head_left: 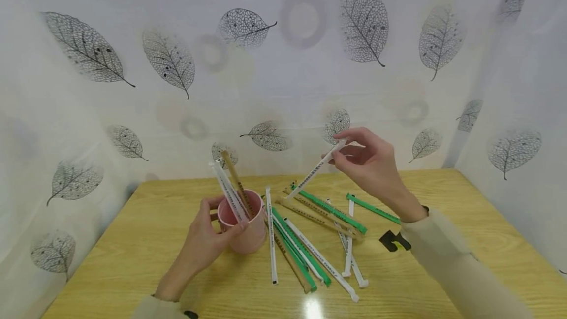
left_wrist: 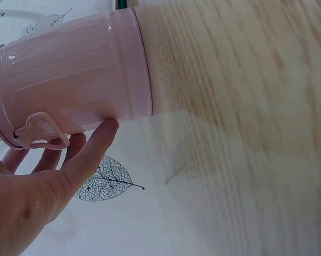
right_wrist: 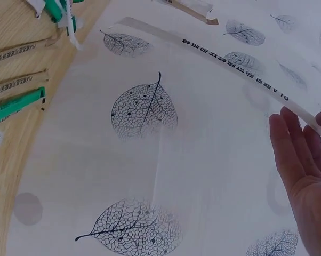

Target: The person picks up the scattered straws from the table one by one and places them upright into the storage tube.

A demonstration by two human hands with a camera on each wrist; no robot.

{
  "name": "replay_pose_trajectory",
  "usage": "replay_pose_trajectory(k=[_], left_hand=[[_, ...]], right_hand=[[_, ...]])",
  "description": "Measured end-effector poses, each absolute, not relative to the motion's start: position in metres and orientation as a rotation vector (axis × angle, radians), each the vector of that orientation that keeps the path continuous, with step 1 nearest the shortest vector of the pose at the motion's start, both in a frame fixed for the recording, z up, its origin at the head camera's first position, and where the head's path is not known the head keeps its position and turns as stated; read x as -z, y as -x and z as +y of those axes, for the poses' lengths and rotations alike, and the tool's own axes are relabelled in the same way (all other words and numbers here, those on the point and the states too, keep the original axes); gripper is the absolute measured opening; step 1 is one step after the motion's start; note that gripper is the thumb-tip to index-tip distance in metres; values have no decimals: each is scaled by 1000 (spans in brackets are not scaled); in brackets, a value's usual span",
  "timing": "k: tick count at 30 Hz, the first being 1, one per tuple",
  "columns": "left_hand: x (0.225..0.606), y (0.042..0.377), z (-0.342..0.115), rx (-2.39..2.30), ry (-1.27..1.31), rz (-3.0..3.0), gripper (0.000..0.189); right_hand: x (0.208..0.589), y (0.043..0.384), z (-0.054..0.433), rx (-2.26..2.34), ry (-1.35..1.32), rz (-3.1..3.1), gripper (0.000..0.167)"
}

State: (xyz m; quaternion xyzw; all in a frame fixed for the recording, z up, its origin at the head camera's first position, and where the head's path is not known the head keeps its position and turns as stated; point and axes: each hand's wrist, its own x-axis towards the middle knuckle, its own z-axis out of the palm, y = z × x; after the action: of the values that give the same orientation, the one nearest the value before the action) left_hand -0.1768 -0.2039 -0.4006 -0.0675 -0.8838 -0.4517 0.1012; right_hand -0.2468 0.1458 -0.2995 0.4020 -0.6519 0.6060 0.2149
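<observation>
My left hand (head_left: 201, 240) grips a small pink metal pail (head_left: 250, 239), thumb near the front rim and fingers along its far side. In the left wrist view, the pail's wire-like handle (left_wrist: 42, 128) hangs beside the fingers. Inside lean white wrapped straws (head_left: 228, 188) and a brown one (head_left: 236, 176). Above the table at right, my right hand (head_left: 374, 169) pinches one end of a white paper-wrapped straw (head_left: 313, 174). That straw slants down to the left, its lower end overlapping the pile; dark printing shows along it in the right wrist view.
Several wrapped straws lie scattered right of the pail: green (head_left: 330, 208), brown (head_left: 305, 213) and white (head_left: 325, 262). A green one (head_left: 374, 208) lies near the right wrist, with a black shape (head_left: 392, 241) by the cuff. Leaf-patterned cloth (head_left: 283, 87) encloses the wooden table (head_left: 133, 250).
</observation>
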Motion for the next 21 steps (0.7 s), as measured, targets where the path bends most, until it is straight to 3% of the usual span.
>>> replay_pose_trajectory(k=[9, 16, 21], left_hand=[[402, 178, -204, 1302, 202, -2614, 74], [403, 178, -205, 1299, 204, -2628, 75], [402, 179, -205, 1312, 197, -2627, 75]], right_hand=[[286, 250, 109, -1638, -1135, -1700, 46], [269, 258, 80, -1624, -1204, -1555, 31], [260, 261, 61, -1629, -1199, -1521, 34]])
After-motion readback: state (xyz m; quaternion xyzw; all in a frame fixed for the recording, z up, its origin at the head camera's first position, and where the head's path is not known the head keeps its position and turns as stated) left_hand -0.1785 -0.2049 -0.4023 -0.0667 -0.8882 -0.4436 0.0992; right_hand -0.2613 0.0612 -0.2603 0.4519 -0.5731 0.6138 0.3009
